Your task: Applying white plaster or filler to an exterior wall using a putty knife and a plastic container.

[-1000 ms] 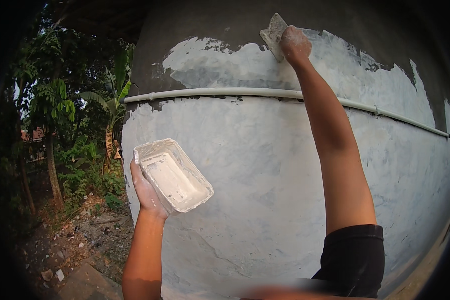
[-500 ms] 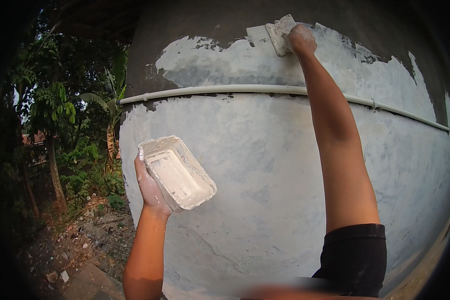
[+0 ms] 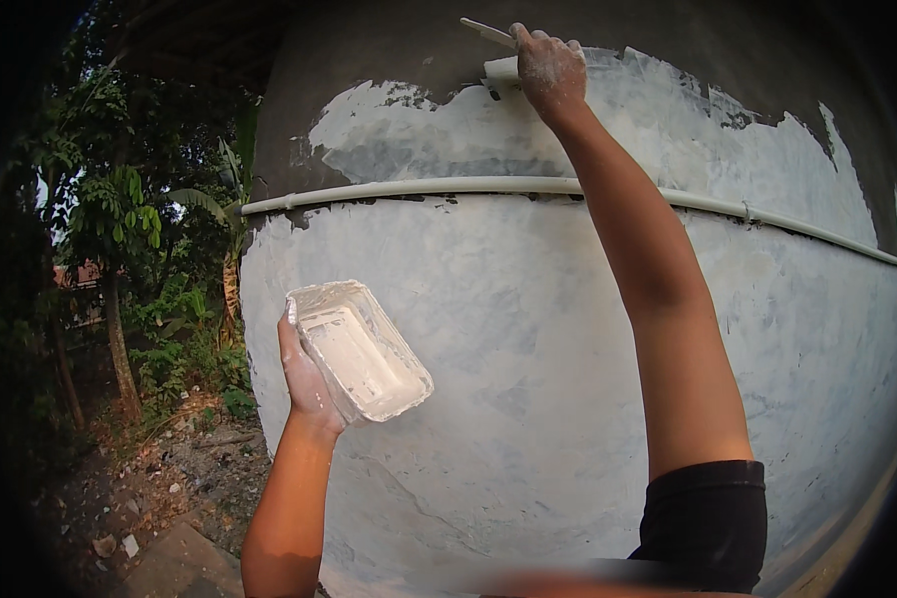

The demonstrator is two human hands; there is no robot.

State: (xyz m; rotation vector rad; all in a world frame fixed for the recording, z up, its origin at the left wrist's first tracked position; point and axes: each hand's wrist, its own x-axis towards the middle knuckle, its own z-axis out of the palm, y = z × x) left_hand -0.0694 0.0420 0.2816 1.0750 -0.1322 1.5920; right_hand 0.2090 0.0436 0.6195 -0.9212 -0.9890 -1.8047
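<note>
My left hand [image 3: 312, 387] grips a shallow rectangular tub [image 3: 407, 397] by its left side. White putty coats the tub's walls and lies in its bottom, and the tub is tipped so that I see inside. High on the wall [image 3: 508, 299], my right hand [image 3: 552, 72] is closed around a putty knife [image 3: 486, 31], seen nearly edge-on as a thin pale strip to the left of my fingers. Its grip is hidden in my fist. Just below that hand, fresh white putty meets bare dark grey plaster [image 3: 389, 45] in a ragged edge. Both hands are whitened with putty.
A white pipe [image 3: 419, 186] runs sideways across the wall, beneath my raised right forearm. To the left, past the wall's corner, stand trees [image 3: 120, 339] and shrubs over littered ground [image 3: 194, 478]. A grey slab [image 3: 184, 563] lies at the lower left.
My right hand has moved left and slightly up, and the putty knife has turned from its broad face to its edge. The left hand and tub have shifted slightly down and right.
</note>
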